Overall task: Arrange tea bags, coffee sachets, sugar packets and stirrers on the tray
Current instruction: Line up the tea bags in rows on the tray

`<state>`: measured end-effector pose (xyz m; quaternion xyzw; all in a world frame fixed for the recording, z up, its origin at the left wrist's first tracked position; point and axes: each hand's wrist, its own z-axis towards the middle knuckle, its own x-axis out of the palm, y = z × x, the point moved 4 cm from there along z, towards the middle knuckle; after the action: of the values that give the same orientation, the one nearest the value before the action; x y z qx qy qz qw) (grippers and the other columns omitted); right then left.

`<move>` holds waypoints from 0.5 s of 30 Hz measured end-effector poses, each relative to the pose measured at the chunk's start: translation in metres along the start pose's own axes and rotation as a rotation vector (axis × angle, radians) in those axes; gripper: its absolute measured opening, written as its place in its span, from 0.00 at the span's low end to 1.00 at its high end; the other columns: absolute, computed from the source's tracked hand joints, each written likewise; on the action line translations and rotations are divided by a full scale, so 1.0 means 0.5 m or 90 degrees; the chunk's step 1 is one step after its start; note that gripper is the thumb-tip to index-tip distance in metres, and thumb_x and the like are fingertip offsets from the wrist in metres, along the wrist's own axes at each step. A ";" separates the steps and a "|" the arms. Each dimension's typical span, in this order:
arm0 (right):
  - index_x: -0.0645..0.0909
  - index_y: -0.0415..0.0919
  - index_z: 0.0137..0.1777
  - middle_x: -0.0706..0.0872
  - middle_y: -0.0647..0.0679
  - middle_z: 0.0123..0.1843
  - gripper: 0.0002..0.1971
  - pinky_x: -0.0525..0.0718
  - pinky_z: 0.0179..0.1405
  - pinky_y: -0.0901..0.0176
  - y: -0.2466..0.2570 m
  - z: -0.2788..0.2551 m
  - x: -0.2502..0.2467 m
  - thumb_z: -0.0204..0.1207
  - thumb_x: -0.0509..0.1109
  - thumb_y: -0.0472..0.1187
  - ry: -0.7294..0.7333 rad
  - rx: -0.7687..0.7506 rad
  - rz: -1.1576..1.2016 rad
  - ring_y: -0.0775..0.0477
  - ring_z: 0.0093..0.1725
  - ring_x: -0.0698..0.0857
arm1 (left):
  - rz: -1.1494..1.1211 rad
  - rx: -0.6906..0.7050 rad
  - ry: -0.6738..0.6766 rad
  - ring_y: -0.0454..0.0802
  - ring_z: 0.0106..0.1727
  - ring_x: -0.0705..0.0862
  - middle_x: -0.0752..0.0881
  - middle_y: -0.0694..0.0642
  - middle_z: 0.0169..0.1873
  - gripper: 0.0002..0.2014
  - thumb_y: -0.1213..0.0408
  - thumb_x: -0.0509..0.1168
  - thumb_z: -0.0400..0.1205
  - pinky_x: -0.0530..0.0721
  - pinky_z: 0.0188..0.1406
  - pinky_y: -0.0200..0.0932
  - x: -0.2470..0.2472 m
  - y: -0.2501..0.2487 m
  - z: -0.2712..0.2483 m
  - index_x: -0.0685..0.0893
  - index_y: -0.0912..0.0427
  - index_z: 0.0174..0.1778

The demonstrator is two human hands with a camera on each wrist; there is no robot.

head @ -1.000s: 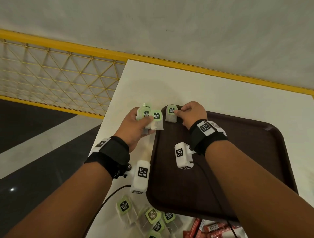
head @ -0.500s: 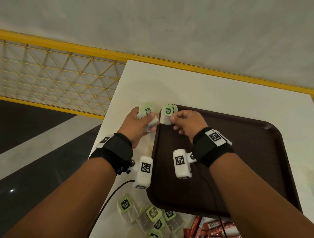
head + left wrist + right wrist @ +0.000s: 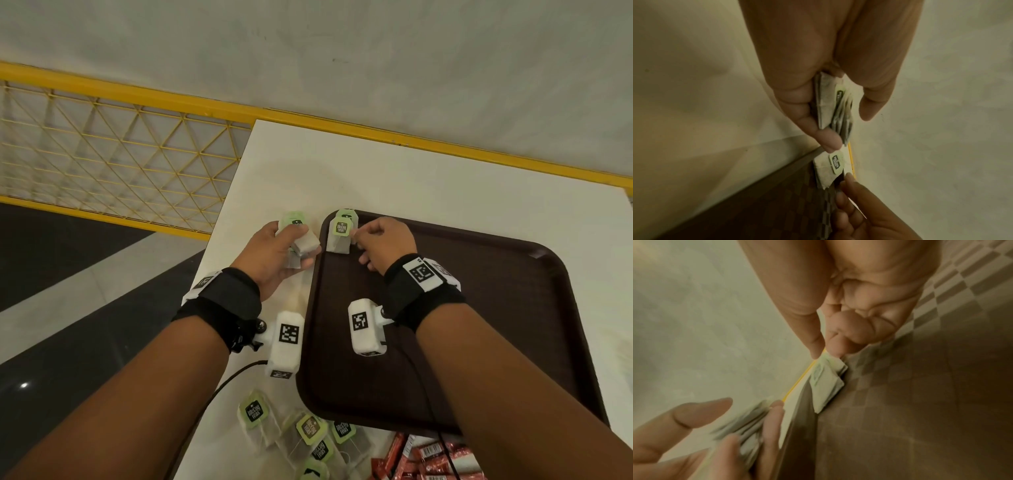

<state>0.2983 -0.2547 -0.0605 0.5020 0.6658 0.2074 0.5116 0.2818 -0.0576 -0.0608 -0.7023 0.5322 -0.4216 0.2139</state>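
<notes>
At the far left corner of the tray [image 3: 513, 342], your right hand [image 3: 383, 245] pinches a tea bag [image 3: 339, 236] by its right edge between thumb and forefinger, the bag lying at the corner with a second one tucked under or just behind it. Your left hand [image 3: 274, 253] hovers just left of the tray rim, over the worktop [image 3: 411, 178], its grip curled round a small bundle of tea bags [image 3: 301, 240]; the left wrist view shows several stacked edge-on between thumb and fingers.

These bags are light, soft and floppy: thin paper pouches with a green card tag on a thread. They will crumple if squeezed and skid on the smooth tray if nudged. Take each by a paper edge or corner, as you do now, not by the tag, since the thread lets the pouch swing and twist. Peel singles off the bundle from the top, and keep the rest held lightly so they do not fan out.

More tea bags [image 3: 294, 431] lie loose on the worktop at the near left corner of the tray, and red sachets [image 3: 424, 459] sit just right of them at the near edge. No stirrers or sugar packets can be made out, though the frame may cut them off. The tray looks mostly bare, so I judge the arranging has barely begun.
</notes>
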 end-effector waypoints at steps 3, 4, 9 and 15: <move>0.83 0.41 0.49 0.88 0.45 0.40 0.10 0.81 0.29 0.58 0.020 -0.013 -0.001 0.79 0.71 0.49 -0.002 -0.059 0.004 0.54 0.26 0.82 | -0.024 -0.023 0.027 0.59 0.56 0.90 0.85 0.68 0.61 0.17 0.70 0.60 0.85 0.90 0.40 0.42 0.005 -0.001 0.000 0.73 0.66 0.70; 0.84 0.41 0.49 0.88 0.44 0.40 0.10 0.81 0.29 0.58 0.029 -0.019 0.002 0.79 0.71 0.48 0.016 -0.077 0.011 0.54 0.27 0.82 | -0.015 -0.019 0.040 0.58 0.56 0.90 0.86 0.67 0.61 0.17 0.72 0.59 0.85 0.89 0.40 0.41 0.009 -0.001 0.000 0.73 0.66 0.71; 0.84 0.44 0.49 0.89 0.45 0.42 0.05 0.83 0.32 0.62 0.057 -0.050 0.025 0.78 0.73 0.44 0.153 -0.108 0.008 0.54 0.34 0.83 | 0.099 0.031 0.068 0.53 0.53 0.91 0.88 0.61 0.59 0.17 0.72 0.65 0.84 0.88 0.41 0.40 0.024 -0.002 -0.005 0.77 0.62 0.69; 0.85 0.43 0.46 0.86 0.50 0.39 0.03 0.80 0.36 0.63 0.024 -0.051 0.018 0.76 0.76 0.40 0.106 -0.078 0.011 0.57 0.33 0.80 | 0.140 0.071 0.013 0.54 0.54 0.90 0.88 0.62 0.59 0.17 0.70 0.68 0.83 0.91 0.47 0.45 0.011 0.001 -0.004 0.78 0.65 0.68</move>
<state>0.2815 -0.2359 -0.0455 0.4565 0.6879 0.2929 0.4822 0.2802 -0.0627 -0.0581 -0.6223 0.5841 -0.4316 0.2919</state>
